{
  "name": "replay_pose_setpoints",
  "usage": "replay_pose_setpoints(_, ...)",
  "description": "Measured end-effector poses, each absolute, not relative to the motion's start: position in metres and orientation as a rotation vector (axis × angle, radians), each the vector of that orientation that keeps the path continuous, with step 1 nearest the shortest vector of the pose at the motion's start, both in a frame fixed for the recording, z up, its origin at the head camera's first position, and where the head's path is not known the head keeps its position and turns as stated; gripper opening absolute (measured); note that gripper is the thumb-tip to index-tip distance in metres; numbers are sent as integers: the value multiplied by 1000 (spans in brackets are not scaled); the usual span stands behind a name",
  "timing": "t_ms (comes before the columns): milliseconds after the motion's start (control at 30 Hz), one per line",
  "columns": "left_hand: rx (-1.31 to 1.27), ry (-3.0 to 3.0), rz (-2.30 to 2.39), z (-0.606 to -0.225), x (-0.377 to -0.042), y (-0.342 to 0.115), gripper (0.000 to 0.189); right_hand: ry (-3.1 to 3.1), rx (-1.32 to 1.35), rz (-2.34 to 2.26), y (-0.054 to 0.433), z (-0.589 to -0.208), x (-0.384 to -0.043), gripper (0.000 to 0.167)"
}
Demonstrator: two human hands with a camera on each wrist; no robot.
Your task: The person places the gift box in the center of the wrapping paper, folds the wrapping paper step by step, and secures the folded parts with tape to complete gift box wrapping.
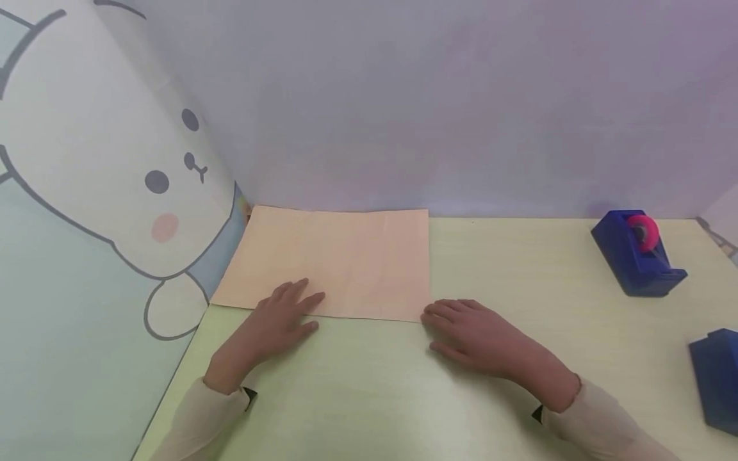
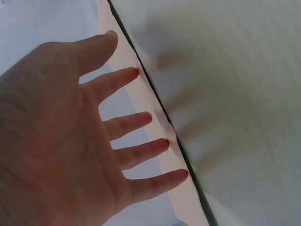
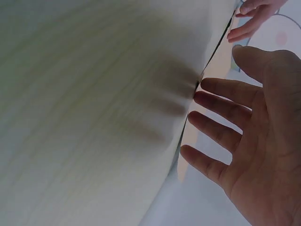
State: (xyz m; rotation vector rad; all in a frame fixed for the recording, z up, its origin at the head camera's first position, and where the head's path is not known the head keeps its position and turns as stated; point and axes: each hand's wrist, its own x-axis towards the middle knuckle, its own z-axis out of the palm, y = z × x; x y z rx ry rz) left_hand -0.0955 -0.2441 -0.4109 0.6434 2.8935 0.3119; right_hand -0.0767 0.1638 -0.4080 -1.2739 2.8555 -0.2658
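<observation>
Head view: bright, diffuse light; pale glare low on the surface (image 1: 375, 403), faint pink-violet cast across back wall (image 1: 369, 115). Wrist views dimmer; palms of left hand (image 2: 70, 136) and right hand (image 3: 268, 141) in shade, soft-edged finger shadows beyond the fingertips. Wood grain smeared, fine detail soft.

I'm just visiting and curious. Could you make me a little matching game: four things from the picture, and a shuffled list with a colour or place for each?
Things:
1. Sheet
2. Dispenser
3. Tape
4. Cartoon face

Descriptions:
A. Pink-red, round
B. Mostly white, on the left side of the head view
C. Peach, four-cornered
D. Dark blue, towards the right of the head view

Pairs: 1-C; 2-D; 3-A; 4-B
</observation>
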Motion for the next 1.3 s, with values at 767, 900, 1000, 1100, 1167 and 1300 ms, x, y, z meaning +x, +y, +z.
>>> replay_pose_setpoints(767,1138,2854,-18,-411,-52,-146,59,3009,-1121,-226,181,-400,-55,48)
replay_pose_setpoints(900,1171,2831,-105,-410,-46,-130,59,2977,-1053,-224,176,-403,-58,73)
replay_pose_setpoints(1000,1184,2815,-116,-410,-42,-123,59,2951,-1016,-217,173,-406,-59,83)
replay_pose_setpoints(1100,1178,2817,-119,-409,-41,-118,57,2947,-994,-190,173,-408,-59,85)
replay_pose_setpoints(1167,1167,2831,-119,-409,-40,-118,57,2964,-987,-163,175,-410,-59,85)
replay_pose_setpoints(1300,1152,2857,-111,-409,-40,-118,57,3007,-986,-141,183,-411,-58,86)
